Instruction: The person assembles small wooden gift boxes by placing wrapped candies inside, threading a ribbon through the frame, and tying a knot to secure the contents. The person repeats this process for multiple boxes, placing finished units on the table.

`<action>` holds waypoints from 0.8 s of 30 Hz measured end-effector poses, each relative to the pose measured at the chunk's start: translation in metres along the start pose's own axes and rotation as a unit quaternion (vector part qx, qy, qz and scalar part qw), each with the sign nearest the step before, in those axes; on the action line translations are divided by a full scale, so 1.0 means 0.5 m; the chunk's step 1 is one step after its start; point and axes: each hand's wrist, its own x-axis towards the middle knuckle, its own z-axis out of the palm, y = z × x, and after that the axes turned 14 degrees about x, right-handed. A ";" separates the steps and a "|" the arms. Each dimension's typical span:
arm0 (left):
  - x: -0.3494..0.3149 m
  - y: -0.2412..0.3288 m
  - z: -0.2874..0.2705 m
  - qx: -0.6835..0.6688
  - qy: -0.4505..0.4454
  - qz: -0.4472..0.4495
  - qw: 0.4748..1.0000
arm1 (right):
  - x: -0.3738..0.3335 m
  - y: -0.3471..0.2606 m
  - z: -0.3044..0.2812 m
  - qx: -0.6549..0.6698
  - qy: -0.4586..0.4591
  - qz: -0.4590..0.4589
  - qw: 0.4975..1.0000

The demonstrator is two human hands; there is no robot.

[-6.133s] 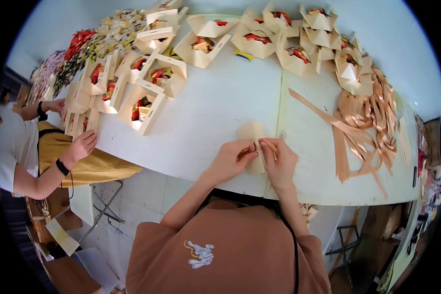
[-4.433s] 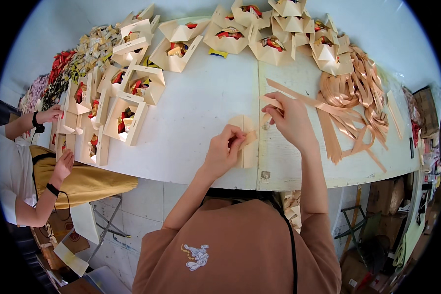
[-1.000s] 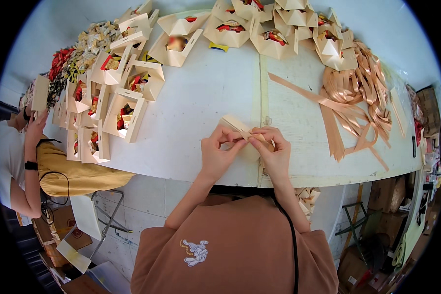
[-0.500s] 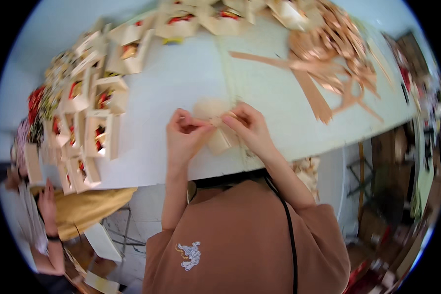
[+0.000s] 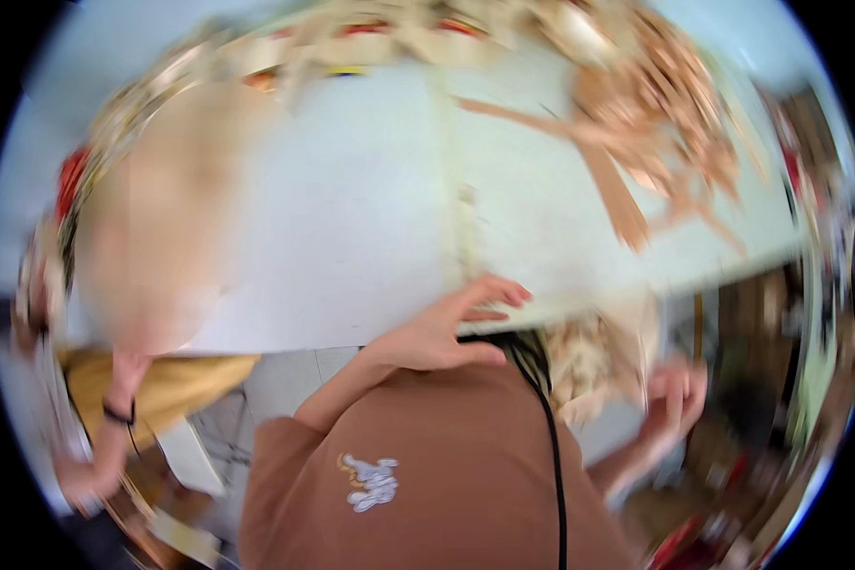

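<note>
My left hand [image 5: 451, 328] is at the front edge of the white table [image 5: 342, 218], against my brown shirt. Its fingers are apart, with nothing between them. To the right, below table level, my right hand [image 5: 674, 394] is smeared by motion, its fingers partly curled; whether they hold anything I cannot make out. Beside it sits an open bag [image 5: 584, 366] of pale, thin pieces. Over the table's left side looms a large pale beige shape [image 5: 171, 209], too blurred to name. A co-worker's arm [image 5: 119, 404] reaches up to its lower end.
A heap of copper-brown ribbon strips [image 5: 651, 104] covers the far right of the table. Pale boxes with red contents [image 5: 366, 38] line the back edge. Yellow-brown cloth [image 5: 190, 380] hangs at the left. Cluttered boxes [image 5: 765, 323] stand at the right.
My hands have let go of the small pale piece they pinched and moved apart, left toward me, right out past the table edge. The blurred beige shape has appeared at the left.
</note>
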 end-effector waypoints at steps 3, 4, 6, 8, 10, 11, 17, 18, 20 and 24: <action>-0.064 0.023 -0.058 0.077 0.006 0.034 0.996 | 0.011 0.014 -0.147 -0.243 -0.078 0.084 0.963; -0.103 0.052 -0.075 0.199 0.067 0.023 0.977 | 0.014 0.048 -0.179 -0.476 -0.095 0.019 0.874; -0.167 0.081 -0.118 0.395 0.219 -0.022 0.892 | 0.030 0.077 -0.147 -0.676 -0.062 -0.115 0.725; -0.220 0.084 -0.157 0.527 0.407 -0.072 0.742 | 0.054 0.067 -0.091 -0.626 -0.041 -0.148 0.764; -0.266 0.091 -0.183 0.597 0.565 -0.181 0.541 | 0.158 0.077 0.058 -0.522 -0.090 -0.112 0.841; -0.278 0.091 -0.197 0.639 0.580 -0.221 0.454 | 0.168 0.080 0.126 -0.507 -0.161 -0.134 0.836; -0.324 -0.028 -0.247 0.684 0.574 -0.250 0.375 | 0.356 0.239 0.323 -0.466 -0.310 -0.216 0.800; -0.320 -0.044 -0.229 0.688 0.576 -0.233 0.374 | 0.389 0.281 0.317 -0.480 -0.322 -0.228 0.783; -0.304 -0.062 -0.173 0.692 0.570 -0.209 0.390 | 0.379 0.342 0.330 -0.551 -0.327 -0.295 0.709; -0.194 -0.031 -0.054 0.683 0.521 -0.129 0.496 | 0.332 0.329 0.418 -0.475 -0.318 -0.292 0.767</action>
